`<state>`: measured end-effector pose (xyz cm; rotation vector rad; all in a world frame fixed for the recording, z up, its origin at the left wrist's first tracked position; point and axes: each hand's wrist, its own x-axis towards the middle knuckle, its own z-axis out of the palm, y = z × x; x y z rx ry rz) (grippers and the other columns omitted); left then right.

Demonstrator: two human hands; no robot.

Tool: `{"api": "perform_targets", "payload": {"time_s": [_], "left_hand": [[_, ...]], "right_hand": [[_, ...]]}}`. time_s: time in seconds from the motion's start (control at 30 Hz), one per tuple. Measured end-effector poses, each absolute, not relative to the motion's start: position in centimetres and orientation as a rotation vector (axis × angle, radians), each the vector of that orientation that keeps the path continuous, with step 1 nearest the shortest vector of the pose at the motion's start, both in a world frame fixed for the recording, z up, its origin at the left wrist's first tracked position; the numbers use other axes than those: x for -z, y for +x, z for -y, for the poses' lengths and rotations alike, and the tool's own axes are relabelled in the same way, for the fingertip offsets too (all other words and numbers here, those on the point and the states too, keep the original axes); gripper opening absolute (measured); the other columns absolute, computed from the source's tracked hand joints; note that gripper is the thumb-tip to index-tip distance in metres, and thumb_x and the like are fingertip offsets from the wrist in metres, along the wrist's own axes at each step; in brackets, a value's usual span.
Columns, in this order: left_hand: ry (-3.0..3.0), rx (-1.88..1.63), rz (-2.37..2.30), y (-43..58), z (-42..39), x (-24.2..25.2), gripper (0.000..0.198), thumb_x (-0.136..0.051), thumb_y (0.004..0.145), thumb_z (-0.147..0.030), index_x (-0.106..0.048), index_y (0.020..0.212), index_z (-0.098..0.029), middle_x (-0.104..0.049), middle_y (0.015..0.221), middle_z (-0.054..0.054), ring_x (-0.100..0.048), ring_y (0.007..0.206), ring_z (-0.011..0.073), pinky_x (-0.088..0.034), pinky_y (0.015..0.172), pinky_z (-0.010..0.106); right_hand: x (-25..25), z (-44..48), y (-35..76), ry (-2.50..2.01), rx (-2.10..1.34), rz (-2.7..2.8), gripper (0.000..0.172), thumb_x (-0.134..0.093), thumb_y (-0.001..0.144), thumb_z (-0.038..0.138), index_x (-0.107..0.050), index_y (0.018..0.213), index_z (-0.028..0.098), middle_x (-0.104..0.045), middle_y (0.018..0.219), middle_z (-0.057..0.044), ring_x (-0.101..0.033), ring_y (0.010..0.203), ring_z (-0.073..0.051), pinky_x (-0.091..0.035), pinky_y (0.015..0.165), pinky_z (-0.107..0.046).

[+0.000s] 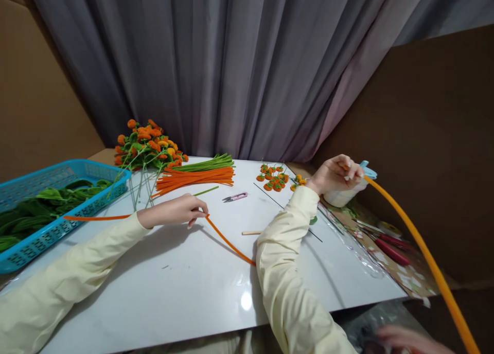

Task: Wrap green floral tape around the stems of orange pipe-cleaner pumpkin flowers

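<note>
My left hand is low over the white tabletop, its fingers pinched on an orange pipe cleaner. One end of it runs left behind the wrist; the other slopes right until my right forearm hides it. My right hand is raised at the right, fingers closed on the end of a yellow-orange pipe cleaner that curves down out of the lower right corner. Beyond my left hand lie a bundle of orange pipe cleaners and green ones. Pink-handled thread snips rest between my hands.
At left is a blue basket of green leaves; behind it, orange flowers. Small orange flower heads, a wooden stick and a lidded tub stand around my right arm. Another person's blurred hand is lower right.
</note>
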<state>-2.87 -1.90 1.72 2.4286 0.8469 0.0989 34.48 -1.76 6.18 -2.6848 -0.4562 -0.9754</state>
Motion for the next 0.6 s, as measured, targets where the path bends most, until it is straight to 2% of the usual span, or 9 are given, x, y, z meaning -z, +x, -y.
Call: {"api": "perform_targets", "payload": {"time_s": [0.2,0.37,0.6], "left_hand": [[2.419,-0.123,-0.831,-2.9,1.9,-1.6,0.027,-0.045,0.088,-0.03,-0.068,0.091,-0.016,-0.063,0.048,-0.002,-0.057,0.05,0.0117,-0.038,0.058,0.017],[2.416,-0.127,-0.835,-2.7,2.1,-1.8,0.027,-0.044,0.088,-0.029,-0.067,0.092,-0.015,-0.061,0.047,-0.003,-0.055,0.049,0.0117,-0.038,0.058,0.018],[2.404,-0.159,-0.871,-2.5,2.3,-1.9,0.031,-0.043,0.09,-0.034,-0.066,0.093,-0.015,-0.066,0.056,0.0,-0.054,0.054,0.0133,-0.037,0.056,0.019]], "right_hand": [[-5.8,1.7,35.4,-1.992,0.745,0.379,0.024,-0.04,0.099,0.023,-0.059,0.109,0.012,-0.064,0.101,-0.008,-0.064,0.093,-0.02,-0.056,0.077,-0.04],[-5.0,1.1,36.5,-1.466,0.682,0.29,0.034,-0.034,0.092,0.014,-0.065,0.101,0.027,-0.067,0.096,-0.012,-0.062,0.103,-0.032,-0.051,0.085,-0.053],[-4.8,0.5,37.3,-1.12,0.687,0.199,0.049,-0.021,0.091,0.014,-0.063,0.11,0.03,-0.061,0.121,-0.01,-0.053,0.119,-0.028,-0.041,0.097,-0.056]]}}
